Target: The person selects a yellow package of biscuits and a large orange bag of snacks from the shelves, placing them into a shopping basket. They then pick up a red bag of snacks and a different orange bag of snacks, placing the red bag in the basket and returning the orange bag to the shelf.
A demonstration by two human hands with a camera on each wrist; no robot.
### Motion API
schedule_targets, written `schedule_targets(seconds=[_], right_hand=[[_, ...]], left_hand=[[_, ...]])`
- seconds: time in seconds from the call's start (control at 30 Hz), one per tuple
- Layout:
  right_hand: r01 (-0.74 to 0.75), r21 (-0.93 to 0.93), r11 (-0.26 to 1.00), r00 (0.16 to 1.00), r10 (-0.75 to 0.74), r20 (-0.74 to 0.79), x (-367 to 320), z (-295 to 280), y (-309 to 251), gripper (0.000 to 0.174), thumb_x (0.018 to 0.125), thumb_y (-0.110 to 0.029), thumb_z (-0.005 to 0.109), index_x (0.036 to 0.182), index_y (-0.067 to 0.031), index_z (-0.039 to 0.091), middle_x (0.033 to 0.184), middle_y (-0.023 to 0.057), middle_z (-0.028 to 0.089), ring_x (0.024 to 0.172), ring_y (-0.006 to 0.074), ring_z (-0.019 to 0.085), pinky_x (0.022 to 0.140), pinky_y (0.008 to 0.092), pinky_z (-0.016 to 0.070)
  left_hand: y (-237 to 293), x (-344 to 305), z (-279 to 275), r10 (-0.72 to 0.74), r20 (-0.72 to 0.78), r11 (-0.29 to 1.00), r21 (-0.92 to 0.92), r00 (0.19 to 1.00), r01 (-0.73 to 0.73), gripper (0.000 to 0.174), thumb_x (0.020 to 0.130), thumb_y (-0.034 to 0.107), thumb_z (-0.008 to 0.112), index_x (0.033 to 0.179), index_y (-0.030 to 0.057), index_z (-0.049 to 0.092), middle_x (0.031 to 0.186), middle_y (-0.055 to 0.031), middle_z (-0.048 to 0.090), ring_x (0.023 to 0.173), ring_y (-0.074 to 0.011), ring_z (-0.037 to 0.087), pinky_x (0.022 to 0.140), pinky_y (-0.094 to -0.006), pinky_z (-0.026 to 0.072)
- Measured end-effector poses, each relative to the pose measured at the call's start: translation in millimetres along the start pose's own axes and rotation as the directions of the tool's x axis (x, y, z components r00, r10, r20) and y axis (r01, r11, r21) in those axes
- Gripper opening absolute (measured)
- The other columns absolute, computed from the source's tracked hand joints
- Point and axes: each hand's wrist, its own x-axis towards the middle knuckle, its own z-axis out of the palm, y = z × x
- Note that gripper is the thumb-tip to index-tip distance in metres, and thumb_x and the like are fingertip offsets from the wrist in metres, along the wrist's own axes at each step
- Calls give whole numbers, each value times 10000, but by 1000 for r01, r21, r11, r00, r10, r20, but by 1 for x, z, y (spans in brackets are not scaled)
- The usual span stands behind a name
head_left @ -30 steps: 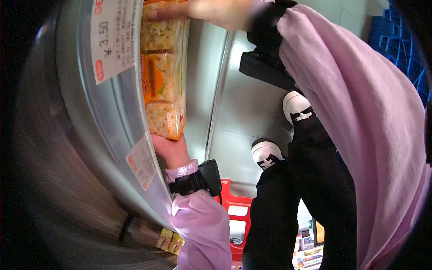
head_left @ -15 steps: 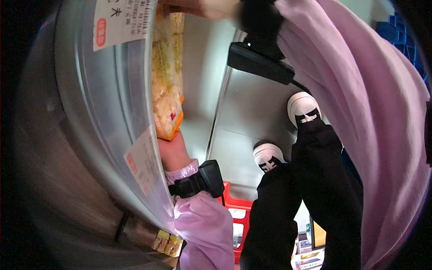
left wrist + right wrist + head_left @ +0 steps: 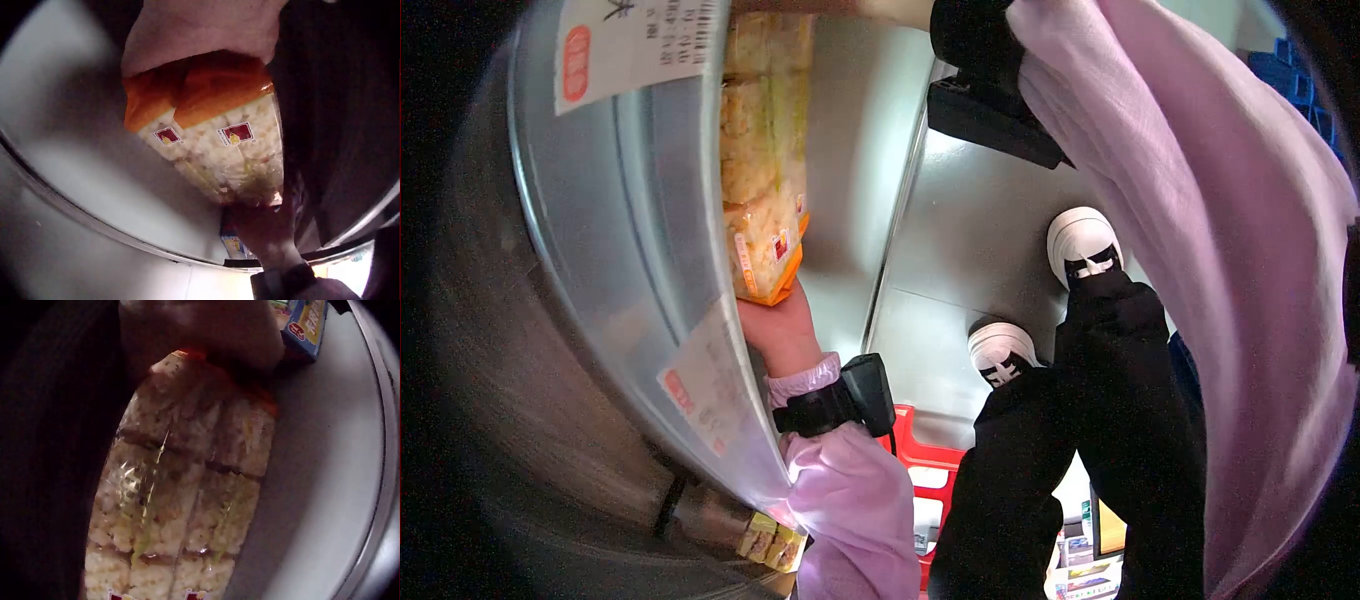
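Clear packs of puffed-rice cakes point(image 3: 762, 150) with orange ends lie side by side on the metal shelf, behind its clear front strip. At the near end, my left hand point(image 3: 785, 325) holds them from below, its fingers hidden by the packs. The left wrist view shows the hand point(image 3: 203, 31) right against the orange wrapper ends. My right hand point(image 3: 870, 8) holds the far end, mostly cut off by the head view's top edge. In the right wrist view this hand point(image 3: 200, 331) covers the packs' far end, in shadow.
Price labels point(image 3: 625, 45) sit in the clear shelf strip point(image 3: 615, 180). A blue box point(image 3: 303, 328) stands beyond the right hand. Below are a red crate point(image 3: 930, 455), the person's white-toed shoes point(image 3: 1085, 245) on the floor, and blue crates point(image 3: 1290, 85) at upper right.
My right hand has moved toward the top edge, mostly out of the head view. The pack faces look turned, showing less orange print. The left hand has barely moved.
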Motion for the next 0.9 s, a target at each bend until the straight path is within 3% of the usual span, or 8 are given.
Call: schedule_targets(seconds=[0.13, 0.2, 0.27, 0.5, 0.6, 0.7, 0.8, 0.9], right_hand=[[221, 415, 883, 929, -320, 187, -24, -11, 4, 747, 700, -576, 597, 1081, 63, 533, 1048, 238, 585, 997, 340, 563, 829, 354, 453], [172, 318, 932, 954, -238, 181, -47, -21, -8, 745, 712, -550, 598, 1098, 82, 511, 1042, 252, 582, 1021, 347, 552, 847, 358, 443], [-42, -29, 999, 999, 42, 12, -57, -23, -12, 743, 717, -523, 603, 1111, 97, 494, 1038, 268, 579, 1037, 356, 542, 866, 366, 431], [-95, -38, 995, 993, 97, 73, -63, -13, -4, 645, 699, -384, 628, 1107, 98, 497, 1038, 241, 587, 1038, 313, 543, 890, 338, 417], [-111, 231, 967, 965, 49, 259, -63, -10, 6, 621, 697, -329, 644, 1101, 117, 490, 1018, 203, 594, 984, 257, 557, 876, 318, 421], [-127, 269, 955, 978, 74, 197, -63, -3, 16, 625, 693, -310, 674, 1114, 112, 487, 1008, 171, 593, 959, 211, 554, 862, 293, 421], [-130, 344, 930, 970, 47, 240, -75, -9, 12, 559, 782, -362, 597, 1139, 57, 501, 1030, 142, 600, 952, 215, 567, 863, 291, 427], [-90, 397, 913, 984, 21, 175, -74, 9, 32, 483, 639, -377, 698, 952, -13, 644, 882, 135, 650, 825, 236, 621, 763, 327, 477]], left_hand=[[1, -8, 7, 44, -15, 999, -24, 999, -45, 603, 860, 498, 428, 1334, 137, 340, 1351, -75, 383, 1235, -282, 384, 1020, -443, 325], [-1, -7, -3, 52, 35, 998, 19, 998, -53, 638, 850, 531, 416, 1348, 144, 313, 1370, -74, 348, 1248, -273, 363, 1026, -424, 317], [1, -20, -1, 48, -4, 998, 36, 999, -48, 651, 850, 540, 413, 1351, 140, 304, 1374, -76, 340, 1253, -269, 354, 1032, -412, 309], [-12, -11, -39, -101, 60, 994, 54, 993, 98, 749, 811, 634, 412, 1390, 207, 204, 1413, -37, 277, 1279, -244, 308, 1034, -402, 289], [-12, -15, -41, -119, 63, 992, 46, 991, 116, 758, 798, 653, 410, 1384, 209, 224, 1399, -30, 302, 1262, -242, 333, 1019, -405, 308], [-14, -14, -38, -146, 59, 989, -7, 988, 146, 726, 800, 631, 417, 1367, 203, 271, 1375, -25, 340, 1240, -244, 364, 1000, -408, 326], [-13, -12, -40, -180, 34, 983, -42, 983, 181, 676, 806, 586, 434, 1346, 197, 318, 1357, -17, 369, 1226, -247, 383, 990, -413, 336], [-16, -18, -39, -156, -6, 987, -45, 988, 155, 648, 808, 554, 448, 1336, 194, 339, 1350, -9, 380, 1222, -247, 387, 987, -412, 339]])
